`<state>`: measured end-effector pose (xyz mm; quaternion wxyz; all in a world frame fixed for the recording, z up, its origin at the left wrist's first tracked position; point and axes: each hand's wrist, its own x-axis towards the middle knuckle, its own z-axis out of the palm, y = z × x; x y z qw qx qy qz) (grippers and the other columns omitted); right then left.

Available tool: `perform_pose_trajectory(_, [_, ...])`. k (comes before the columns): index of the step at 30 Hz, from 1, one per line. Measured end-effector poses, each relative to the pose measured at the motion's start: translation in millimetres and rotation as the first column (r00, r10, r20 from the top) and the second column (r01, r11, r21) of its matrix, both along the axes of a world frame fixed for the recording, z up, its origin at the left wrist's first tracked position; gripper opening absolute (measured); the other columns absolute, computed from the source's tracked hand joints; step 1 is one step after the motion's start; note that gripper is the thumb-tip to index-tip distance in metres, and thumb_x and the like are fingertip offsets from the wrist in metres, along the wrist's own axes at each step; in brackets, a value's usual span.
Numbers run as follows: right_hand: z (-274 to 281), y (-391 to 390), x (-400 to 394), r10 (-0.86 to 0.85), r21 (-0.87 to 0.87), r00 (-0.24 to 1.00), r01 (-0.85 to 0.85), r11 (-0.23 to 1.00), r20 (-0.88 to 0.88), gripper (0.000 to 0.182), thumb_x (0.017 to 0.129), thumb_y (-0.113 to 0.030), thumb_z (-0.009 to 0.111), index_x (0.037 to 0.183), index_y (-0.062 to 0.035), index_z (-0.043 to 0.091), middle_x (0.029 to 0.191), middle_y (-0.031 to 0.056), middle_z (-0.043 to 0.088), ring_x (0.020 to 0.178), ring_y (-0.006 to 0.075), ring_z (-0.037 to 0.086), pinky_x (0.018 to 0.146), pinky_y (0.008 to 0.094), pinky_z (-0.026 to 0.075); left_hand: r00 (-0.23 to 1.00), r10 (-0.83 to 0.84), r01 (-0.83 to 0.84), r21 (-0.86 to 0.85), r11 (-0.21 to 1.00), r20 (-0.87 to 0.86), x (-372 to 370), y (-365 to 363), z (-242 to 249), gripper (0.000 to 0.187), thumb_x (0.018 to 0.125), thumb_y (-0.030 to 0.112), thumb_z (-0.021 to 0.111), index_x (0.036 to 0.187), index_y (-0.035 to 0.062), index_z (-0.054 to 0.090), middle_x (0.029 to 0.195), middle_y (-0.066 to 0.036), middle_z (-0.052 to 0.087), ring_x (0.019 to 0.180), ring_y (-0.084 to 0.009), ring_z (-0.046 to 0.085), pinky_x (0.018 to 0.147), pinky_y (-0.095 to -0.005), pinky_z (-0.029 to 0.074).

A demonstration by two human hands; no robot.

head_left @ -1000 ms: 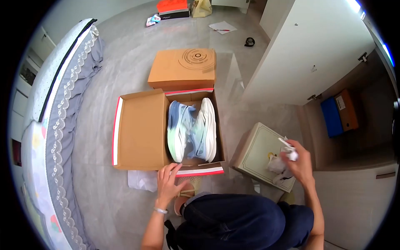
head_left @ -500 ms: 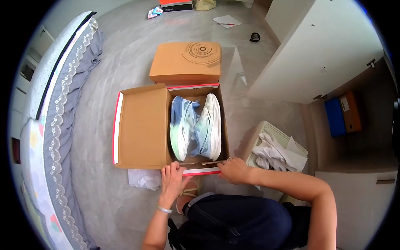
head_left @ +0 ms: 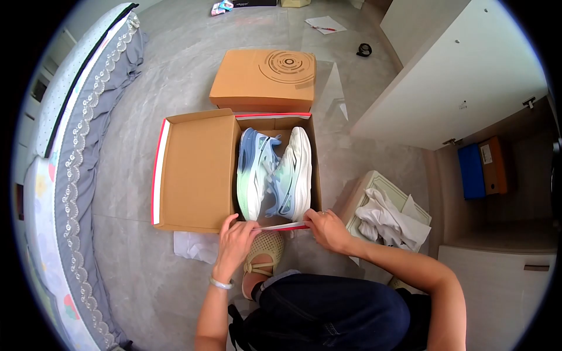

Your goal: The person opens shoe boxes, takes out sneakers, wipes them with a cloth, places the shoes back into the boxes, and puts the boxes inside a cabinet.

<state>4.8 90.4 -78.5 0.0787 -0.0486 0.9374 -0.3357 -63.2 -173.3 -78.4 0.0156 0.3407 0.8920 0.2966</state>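
An open shoebox (head_left: 193,175) lies on the floor in front of me, its lid folded out to the left. Inside rests a pair of sneakers, a blue and mint one (head_left: 252,175) on the left and a paler one with a thick white sole (head_left: 298,172) on the right, both on their sides. My left hand (head_left: 235,238) pinches the box's near wall close to the lid hinge. Toward the near right corner, my right hand (head_left: 328,230) grips the same wall. Its white and red edge runs between my fingers.
Behind the shoebox sits a closed brown box (head_left: 263,76). A pale box with white cloth (head_left: 383,216) stands at the right, near an open cabinet door (head_left: 445,82). White paper (head_left: 196,247) lies left of my foot. A bed (head_left: 88,146) borders the left side.
The near wall of the box has tilted inward toward the shoes, with both hands still on it. My view has shifted slightly, showing more of my sandal.
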Motion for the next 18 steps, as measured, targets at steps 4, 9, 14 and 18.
perform_pose_trajectory(4, [-4.0, -2.4, -6.5, -0.073, 0.004, 0.995, 0.072, 0.997, 0.072, 0.010, 0.091, -0.013, 0.054, 0.093, -0.0042, 0.057, 0.079, 0.0152, 0.067, 0.076, 0.0359, 0.064, 0.079, 0.0451, 0.043, 1.000, 0.006, -0.005, -0.016, 1.000, 0.027, -4.6, 3.9, 6.6, 0.009, 0.089, 0.015, 0.063, 0.091, 0.0058, 0.061, 0.078, -0.008, 0.066, 0.078, -0.0259, 0.063, 0.096, -0.0411, 0.041])
perform_pose_trajectory(9, [-6.3, -2.1, -10.4, -0.093, 0.013, 0.985, 0.092, 0.996, 0.145, 0.011, 0.090, -0.015, 0.055, 0.093, -0.0054, 0.059, 0.083, 0.0154, 0.067, 0.081, 0.0348, 0.064, 0.083, 0.0473, 0.042, 0.991, 0.054, -0.042, -0.100, 0.994, 0.118, -9.5, 6.6, 10.0, 0.012, 0.091, 0.017, 0.060, 0.088, 0.0058, 0.062, 0.074, -0.011, 0.065, 0.078, -0.0298, 0.061, 0.087, -0.0405, 0.044])
perform_pose_trajectory(14, [-5.1, -3.3, -9.6, -0.106, 0.005, 0.980, 0.107, 0.994, 0.171, 0.011, 0.090, -0.015, 0.055, 0.092, -0.0058, 0.059, 0.084, 0.0150, 0.067, 0.085, 0.0339, 0.064, 0.085, 0.0469, 0.041, 0.969, 0.073, -0.037, -0.155, 0.987, 0.234, -17.3, 9.4, 11.2, 0.015, 0.089, 0.022, 0.064, 0.088, 0.0070, 0.066, 0.079, -0.011, 0.067, 0.083, -0.0299, 0.061, 0.084, -0.0404, 0.044])
perform_pose_trajectory(18, [-8.1, -2.8, -8.8, -0.104, 0.003, 0.981, 0.105, 0.994, 0.162, 0.012, 0.090, -0.016, 0.054, 0.091, -0.0057, 0.060, 0.085, 0.0148, 0.067, 0.086, 0.0339, 0.063, 0.085, 0.0464, 0.041, 0.959, -0.070, 0.094, -0.076, 0.993, 0.274, -22.7, 16.7, 24.9, 0.017, 0.086, 0.022, 0.066, 0.089, 0.0059, 0.069, 0.082, -0.013, 0.066, 0.079, -0.0325, 0.062, 0.082, -0.0403, 0.045])
